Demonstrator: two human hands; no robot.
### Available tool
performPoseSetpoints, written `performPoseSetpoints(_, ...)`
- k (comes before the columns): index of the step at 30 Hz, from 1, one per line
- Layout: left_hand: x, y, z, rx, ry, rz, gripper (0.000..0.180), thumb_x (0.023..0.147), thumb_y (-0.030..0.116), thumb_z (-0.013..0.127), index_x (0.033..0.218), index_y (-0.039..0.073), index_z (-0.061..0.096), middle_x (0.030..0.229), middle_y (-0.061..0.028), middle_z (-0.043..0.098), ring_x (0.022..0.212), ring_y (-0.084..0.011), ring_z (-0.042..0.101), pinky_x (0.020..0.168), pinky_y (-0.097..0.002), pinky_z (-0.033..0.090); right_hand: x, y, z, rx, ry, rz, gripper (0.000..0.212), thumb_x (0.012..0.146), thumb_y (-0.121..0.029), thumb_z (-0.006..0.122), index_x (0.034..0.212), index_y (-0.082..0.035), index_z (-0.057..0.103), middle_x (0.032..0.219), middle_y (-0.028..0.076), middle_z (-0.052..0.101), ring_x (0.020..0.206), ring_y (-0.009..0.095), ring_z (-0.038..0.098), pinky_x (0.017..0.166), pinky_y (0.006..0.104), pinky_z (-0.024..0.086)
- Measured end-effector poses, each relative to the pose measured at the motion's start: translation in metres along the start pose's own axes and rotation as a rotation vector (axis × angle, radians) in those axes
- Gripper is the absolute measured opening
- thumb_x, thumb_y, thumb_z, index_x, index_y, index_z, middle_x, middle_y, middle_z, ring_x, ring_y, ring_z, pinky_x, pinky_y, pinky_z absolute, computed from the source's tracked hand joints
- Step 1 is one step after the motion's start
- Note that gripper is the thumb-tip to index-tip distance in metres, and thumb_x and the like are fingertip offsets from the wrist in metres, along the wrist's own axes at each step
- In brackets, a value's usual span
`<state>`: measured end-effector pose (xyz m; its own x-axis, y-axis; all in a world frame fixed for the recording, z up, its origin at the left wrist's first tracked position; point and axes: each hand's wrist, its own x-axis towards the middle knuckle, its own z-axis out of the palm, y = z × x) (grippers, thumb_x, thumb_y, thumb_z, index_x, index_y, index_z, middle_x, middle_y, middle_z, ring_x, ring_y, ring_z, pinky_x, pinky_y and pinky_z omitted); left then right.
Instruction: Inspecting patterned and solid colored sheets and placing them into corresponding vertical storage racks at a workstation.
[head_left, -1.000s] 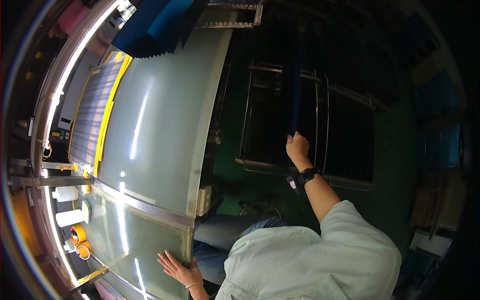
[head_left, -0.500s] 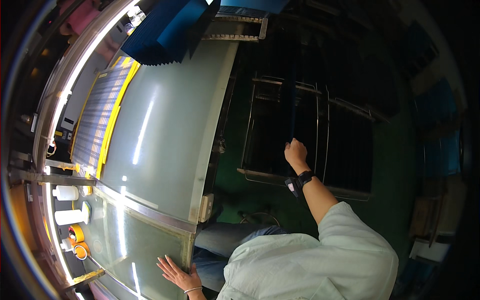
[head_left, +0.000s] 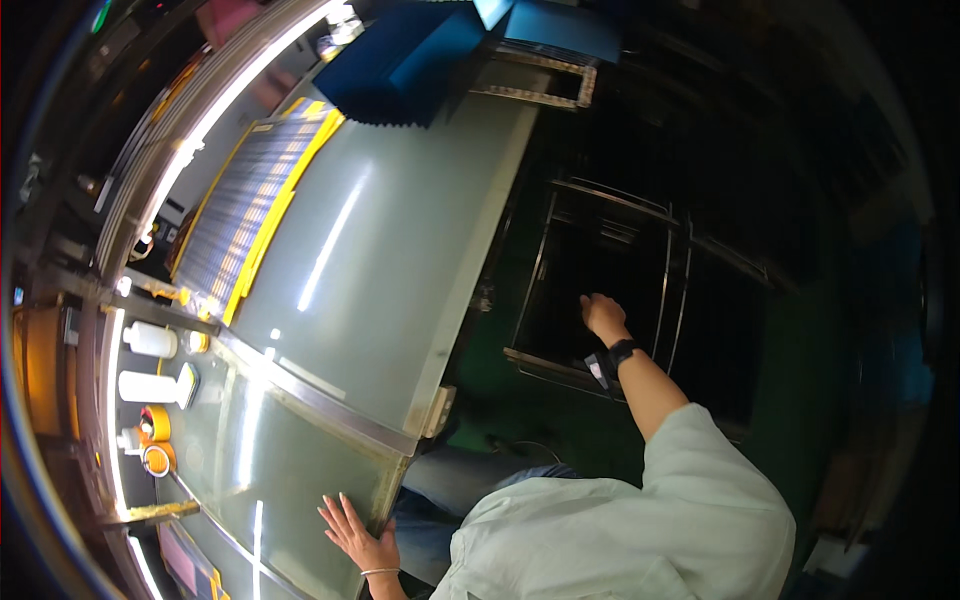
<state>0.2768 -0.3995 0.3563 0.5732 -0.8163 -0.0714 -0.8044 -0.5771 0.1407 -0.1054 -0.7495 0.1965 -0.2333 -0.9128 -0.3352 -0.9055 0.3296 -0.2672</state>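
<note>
My left hand (head_left: 362, 545) lies palm down with its fingers spread on the near part of the glass-topped table (head_left: 390, 250), beside its right edge. A thin bracelet circles that wrist. Away to the right, my right hand (head_left: 605, 320) reaches over a dark rack (head_left: 545, 366) with thin metal rails, low beside the table. Its fingers are curled. Anything they grip is lost in the dark. On the right wrist sits a black band with a small device (head_left: 597, 370).
At the table's far end stand dark blue ridged pieces (head_left: 400, 65) and a metal slotted frame (head_left: 583, 90). Along the left side lie a plaid-patterned panel with yellow edges (head_left: 250, 195), white bottles (head_left: 152, 388) and orange rolls (head_left: 157, 460). A bright light tube (head_left: 190, 150) runs above.
The whole view has turned, so the table and rack sit further right in the picture. My right hand stays curled over the rack, slightly nearer me. My left hand still rests flat.
</note>
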Motion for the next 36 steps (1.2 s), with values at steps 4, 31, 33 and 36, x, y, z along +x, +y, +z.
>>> performPoseSetpoints(4, -0.008, -0.002, -0.001, -0.205, 0.203, 0.070, 0.069, 0.063, 0.015, 0.074, 0.125, 0.007, 0.047, 0.136, -0.0151, 0.039, 0.128, -0.0384, 0.031, 0.102, -0.0511, 0.028, -0.044, -0.029, -0.007, 0.175, -0.039, -0.460, 0.027, 0.086, -0.024, 0.055, 0.090, 0.001, 0.065, 0.081, 0.022, 0.064, 0.078, 0.034, 0.064, 0.067, 0.0424, 0.049)
performPoseSetpoints(31, -0.497, -0.061, 0.282, -1.119, 0.397, -2.083, 0.037, 0.082, 0.036, 0.058, 0.103, 0.007, 0.066, 0.107, -0.0157, 0.063, 0.103, -0.0335, 0.058, 0.088, -0.0395, 0.046, -0.523, -0.274, 0.054, -0.159, -0.828, -2.278, 0.061, 0.077, -0.002, 0.056, 0.135, -0.006, 0.039, 0.134, 0.017, 0.041, 0.125, 0.034, 0.038, 0.105, 0.0393, 0.029)
performPoseSetpoints(33, -0.498, -0.082, 0.301, -1.144, 0.507, -2.205, 0.032, 0.082, 0.031, 0.059, 0.101, 0.007, 0.067, 0.105, -0.0155, 0.064, 0.100, -0.0329, 0.060, 0.086, -0.0393, 0.047, -0.544, -0.274, 0.069, -0.207, -0.737, -2.324, 0.065, 0.076, -0.003, 0.057, 0.137, -0.007, 0.035, 0.141, 0.016, 0.034, 0.132, 0.034, 0.030, 0.108, 0.0405, 0.023)
performPoseSetpoints(36, -0.491, -0.120, 0.317, -1.136, 0.795, -2.424, 0.029, 0.080, 0.024, 0.064, 0.103, 0.008, 0.067, 0.106, -0.0157, 0.064, 0.102, -0.0313, 0.059, 0.088, -0.0390, 0.046, -0.572, -0.271, 0.096, -0.282, -0.650, -2.411, 0.072, 0.073, -0.004, 0.060, 0.140, -0.007, 0.031, 0.146, 0.017, 0.024, 0.136, 0.036, 0.019, 0.110, 0.0470, 0.017)
